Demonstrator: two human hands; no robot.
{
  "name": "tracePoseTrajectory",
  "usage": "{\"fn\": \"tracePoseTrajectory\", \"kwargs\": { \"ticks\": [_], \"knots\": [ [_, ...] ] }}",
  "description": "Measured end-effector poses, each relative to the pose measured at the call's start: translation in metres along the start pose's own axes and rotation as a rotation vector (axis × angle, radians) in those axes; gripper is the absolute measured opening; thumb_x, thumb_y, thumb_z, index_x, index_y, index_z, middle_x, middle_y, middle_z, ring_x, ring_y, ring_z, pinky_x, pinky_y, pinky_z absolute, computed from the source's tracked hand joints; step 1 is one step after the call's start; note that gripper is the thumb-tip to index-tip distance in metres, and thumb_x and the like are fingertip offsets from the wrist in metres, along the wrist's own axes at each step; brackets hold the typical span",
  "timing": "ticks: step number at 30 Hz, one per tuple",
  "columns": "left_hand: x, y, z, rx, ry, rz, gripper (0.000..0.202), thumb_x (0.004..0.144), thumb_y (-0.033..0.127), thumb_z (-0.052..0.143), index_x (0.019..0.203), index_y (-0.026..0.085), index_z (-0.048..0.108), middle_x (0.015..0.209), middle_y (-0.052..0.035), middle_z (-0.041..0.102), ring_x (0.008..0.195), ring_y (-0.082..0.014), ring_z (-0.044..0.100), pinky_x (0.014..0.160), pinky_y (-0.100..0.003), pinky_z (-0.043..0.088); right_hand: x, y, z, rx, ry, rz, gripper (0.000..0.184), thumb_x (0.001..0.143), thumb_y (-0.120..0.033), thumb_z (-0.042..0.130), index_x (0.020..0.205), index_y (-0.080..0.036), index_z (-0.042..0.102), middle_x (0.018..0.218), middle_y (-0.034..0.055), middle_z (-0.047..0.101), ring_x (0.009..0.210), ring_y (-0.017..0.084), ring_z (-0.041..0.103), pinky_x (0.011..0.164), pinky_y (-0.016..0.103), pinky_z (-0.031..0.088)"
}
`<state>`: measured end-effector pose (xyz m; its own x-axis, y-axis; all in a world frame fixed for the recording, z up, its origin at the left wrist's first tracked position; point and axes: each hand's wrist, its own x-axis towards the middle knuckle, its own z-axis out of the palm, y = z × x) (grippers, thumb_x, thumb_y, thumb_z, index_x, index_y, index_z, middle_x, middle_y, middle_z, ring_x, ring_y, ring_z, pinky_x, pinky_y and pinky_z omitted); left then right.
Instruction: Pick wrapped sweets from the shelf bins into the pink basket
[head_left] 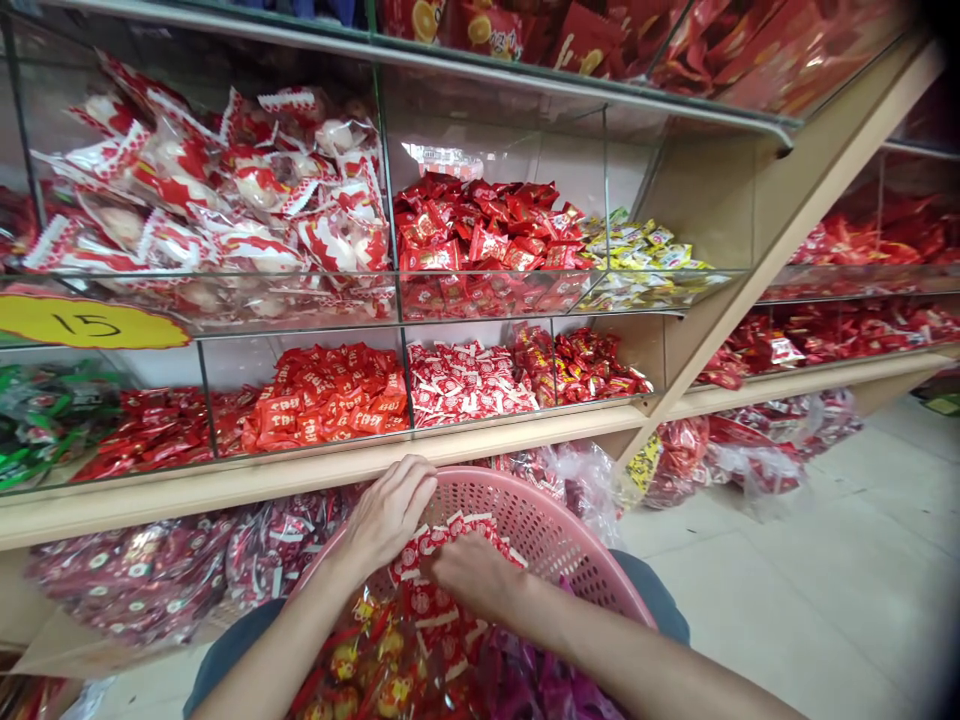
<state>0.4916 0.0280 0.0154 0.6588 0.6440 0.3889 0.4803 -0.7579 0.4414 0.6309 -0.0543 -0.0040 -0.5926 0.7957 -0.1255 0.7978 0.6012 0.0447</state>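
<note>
A pink plastic basket (525,492) with a perforated wall stands between my knees. My left hand (391,512) lies at its far left rim, fingers together and curled over the edge. Inside the basket, my right hand (476,575) is closed among red-and-white wrapped candies (431,605); its fingertips and whatever they hold are hidden. Clear-wrapped sweets with yellow-and-red figures (375,660) fill the near left of the basket. Purple-wrapped ones (536,680) lie at the near right, partly behind my right forearm.
Just beyond the basket is a wooden shelf edge (300,455). Glass bins above hold matching red-and-white candies (469,385), orange-red packets (330,395) and larger clear packs (225,190). Bagged candies (142,570) sit underneath. A slanted wooden panel (750,260) rises at right, over tiled floor (810,590).
</note>
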Motion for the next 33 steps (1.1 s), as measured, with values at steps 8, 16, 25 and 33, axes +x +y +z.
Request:
{"fn": "tracePoseTrajectory", "kwargs": {
  "ticks": [8,16,25,33],
  "knots": [
    [0.000,0.000,0.001,-0.012,0.009,0.002,0.024,0.097,0.029,0.031,0.102,0.022,0.053,0.102,-0.0040,0.057,0.098,-0.0181,0.053,0.089,-0.033,0.042,-0.015,0.031,-0.037,0.339,0.312,0.169,0.028,0.092,-0.032,0.046,0.078,-0.018,0.066,0.070,0.0032,0.068,0.060,0.013,0.059,0.056,0.023,0.036],
    [0.000,0.000,0.000,-0.003,0.001,0.006,0.023,0.097,0.029,0.031,0.101,0.022,0.053,0.101,-0.0038,0.058,0.096,-0.0184,0.054,0.089,-0.034,0.043,-0.003,0.087,-0.094,0.292,0.764,0.628,0.022,0.089,-0.029,0.047,0.087,-0.017,0.065,0.086,0.0083,0.064,0.084,0.020,0.055,0.075,0.030,0.038],
    [0.000,0.001,-0.001,-0.001,0.017,-0.002,0.024,0.097,0.031,0.030,0.101,0.023,0.053,0.101,-0.0035,0.058,0.095,-0.0179,0.055,0.087,-0.032,0.043,0.033,0.103,-0.104,0.210,0.480,0.869,0.031,0.086,-0.036,0.048,0.079,-0.014,0.068,0.092,0.0146,0.068,0.099,0.028,0.053,0.084,0.041,0.032],
    [0.000,0.001,0.000,0.003,-0.003,-0.005,0.024,0.097,0.030,0.031,0.101,0.022,0.053,0.100,-0.0034,0.058,0.096,-0.0182,0.054,0.089,-0.033,0.043,0.039,0.105,-0.099,0.345,0.573,0.858,0.019,0.082,-0.023,0.048,0.075,-0.017,0.065,0.087,0.0075,0.067,0.093,0.024,0.053,0.081,0.037,0.031]
  ]
}}
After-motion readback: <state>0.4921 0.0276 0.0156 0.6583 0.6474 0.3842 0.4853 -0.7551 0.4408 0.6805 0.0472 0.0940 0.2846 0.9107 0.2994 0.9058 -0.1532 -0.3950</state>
